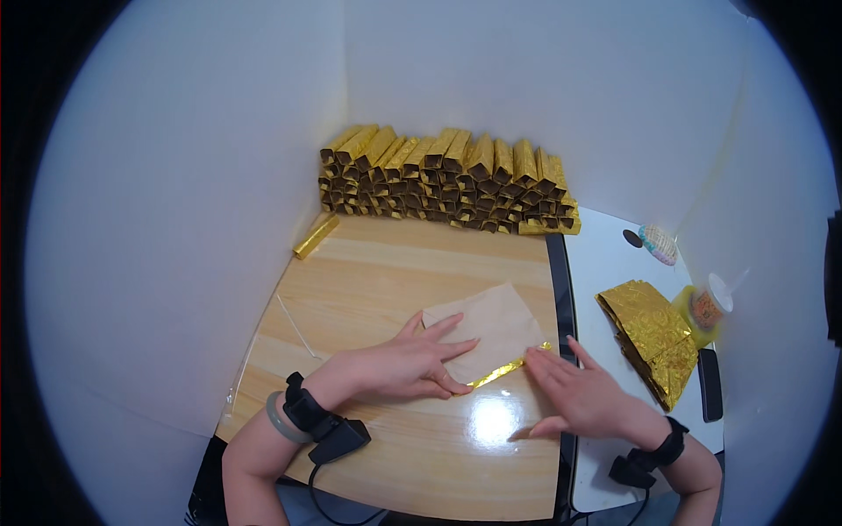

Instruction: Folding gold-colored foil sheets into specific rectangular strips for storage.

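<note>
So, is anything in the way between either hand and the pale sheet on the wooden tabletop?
Nothing visible is in the way: the left hand lies on the pale sheet, and the right hand touches the gold strip along its near edge. The gold stack sits off to the right.

No words, numbers, labels or signs could be read anywhere in this view. At the right, a small cup (705, 309) with a white top carried a patch of coloured print, mostly orange-red, too small and blurred to make out as letters or as a picture. The stacked gold sheets (651, 337) near it bore a shiny swirling pattern, and no lettering could be told in it.
</note>
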The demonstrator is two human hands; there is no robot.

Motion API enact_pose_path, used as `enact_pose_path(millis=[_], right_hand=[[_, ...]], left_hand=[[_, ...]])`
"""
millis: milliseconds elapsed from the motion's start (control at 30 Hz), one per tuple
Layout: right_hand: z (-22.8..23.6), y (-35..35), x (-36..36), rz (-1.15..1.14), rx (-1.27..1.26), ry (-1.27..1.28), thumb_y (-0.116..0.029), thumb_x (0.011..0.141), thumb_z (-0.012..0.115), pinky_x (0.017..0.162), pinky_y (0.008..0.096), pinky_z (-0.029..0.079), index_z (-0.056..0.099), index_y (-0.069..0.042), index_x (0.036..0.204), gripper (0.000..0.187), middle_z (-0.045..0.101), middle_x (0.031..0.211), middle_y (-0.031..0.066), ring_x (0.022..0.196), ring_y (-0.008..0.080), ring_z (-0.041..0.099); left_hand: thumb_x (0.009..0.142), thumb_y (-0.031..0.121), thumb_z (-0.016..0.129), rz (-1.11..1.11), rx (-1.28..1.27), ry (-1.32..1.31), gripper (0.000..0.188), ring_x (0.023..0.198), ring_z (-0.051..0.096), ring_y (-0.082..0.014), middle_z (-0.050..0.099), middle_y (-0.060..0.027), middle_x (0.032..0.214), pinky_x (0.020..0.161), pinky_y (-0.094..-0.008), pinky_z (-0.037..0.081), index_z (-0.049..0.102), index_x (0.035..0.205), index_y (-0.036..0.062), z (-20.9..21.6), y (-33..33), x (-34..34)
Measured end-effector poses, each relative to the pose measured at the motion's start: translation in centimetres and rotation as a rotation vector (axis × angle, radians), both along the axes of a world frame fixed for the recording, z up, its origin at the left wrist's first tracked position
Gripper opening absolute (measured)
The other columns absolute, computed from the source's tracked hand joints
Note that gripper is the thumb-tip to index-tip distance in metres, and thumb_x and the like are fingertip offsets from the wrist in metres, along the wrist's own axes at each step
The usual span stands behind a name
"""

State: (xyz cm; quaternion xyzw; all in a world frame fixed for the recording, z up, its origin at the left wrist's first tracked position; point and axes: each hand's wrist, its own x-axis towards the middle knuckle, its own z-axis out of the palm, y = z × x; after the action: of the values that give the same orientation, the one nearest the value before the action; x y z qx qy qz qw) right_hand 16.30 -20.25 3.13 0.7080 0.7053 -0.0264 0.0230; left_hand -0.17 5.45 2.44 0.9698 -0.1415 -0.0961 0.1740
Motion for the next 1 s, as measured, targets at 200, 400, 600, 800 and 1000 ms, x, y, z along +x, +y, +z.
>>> enact_pose_path(millis=[200, 400, 600, 800, 1000], right_hand=[[-1.6, 1.8, -3.4, 0.216, -0.005, 0.183, -0.07, 0.086, 0.039, 0.114, 0.0491, 0.018, 0.023, 0.007, 0.143, 0.097, 0.027, 0.15, 0.022, 0.14, 0.0285, 0.028], [-0.8, -0.2, 1.6, 0.038, -0.126, 0.123, -0.071, 0.086, 0.035, 0.116, 0.0495, 0.011, 0.017, 0.001, 0.148, 0.097, 0.023, 0.153, 0.0176, 0.144, 0.024, 0.02], [0.1, -0.9, 2.7, -0.117, -0.161, 0.18, -0.075, 0.083, 0.035, 0.116, 0.0498, 0.008, 0.018, 0.002, 0.147, 0.101, 0.023, 0.153, 0.018, 0.144, 0.024, 0.018], [-1.5, 2.8, -3.4, 0.154, -0.019, 0.091, -0.072, 0.083, 0.042, 0.115, 0.0493, 0.015, 0.022, 0.008, 0.143, 0.102, 0.027, 0.149, 0.0246, 0.142, 0.0293, 0.023], [-1.1, 2.1, -0.5, 0.133, -0.097, 0.114, -0.071, 0.085, 0.04, 0.115, 0.0479, 0.015, 0.02, 0.003, 0.146, 0.098, 0.026, 0.151, 0.0209, 0.142, 0.0291, 0.023]], left_hand=[[0.089, 0.037, 0.059, -0.03, -0.041, -0.008, 0.028, 0.145, 0.001, -0.0386, 0.024, -0.0042, 0.156, 0.108, -0.0683, 0.003, 0.067, 0.115, 0.0349, -0.6, 0.3, 0.4], [0.089, 0.037, 0.058, 0.001, -0.075, 0.017, 0.027, 0.145, 0.002, -0.0389, 0.023, -0.0043, 0.156, 0.108, -0.0671, 0.003, 0.068, 0.114, 0.0334, -0.6, 0.1, 0.0], [0.091, 0.035, 0.057, -0.002, -0.107, -0.004, 0.026, 0.145, 0.003, -0.0391, 0.024, -0.0053, 0.156, 0.108, -0.0664, 0.003, 0.069, 0.113, 0.0299, -0.5, 0.2, -0.1], [0.091, 0.035, 0.057, -0.009, -0.11, 0.018, 0.026, 0.145, 0.004, -0.0379, 0.023, -0.0053, 0.156, 0.108, -0.0663, 0.002, 0.069, 0.113, 0.0291, -0.9, 0.4, -0.1], [0.09, 0.035, 0.059, -0.01, -0.127, 0.07, 0.027, 0.145, 0.003, -0.0358, 0.017, -0.0039, 0.158, 0.108, -0.0666, 0.0, 0.069, 0.114, 0.03, -1.2, 0.6, 0.1]])
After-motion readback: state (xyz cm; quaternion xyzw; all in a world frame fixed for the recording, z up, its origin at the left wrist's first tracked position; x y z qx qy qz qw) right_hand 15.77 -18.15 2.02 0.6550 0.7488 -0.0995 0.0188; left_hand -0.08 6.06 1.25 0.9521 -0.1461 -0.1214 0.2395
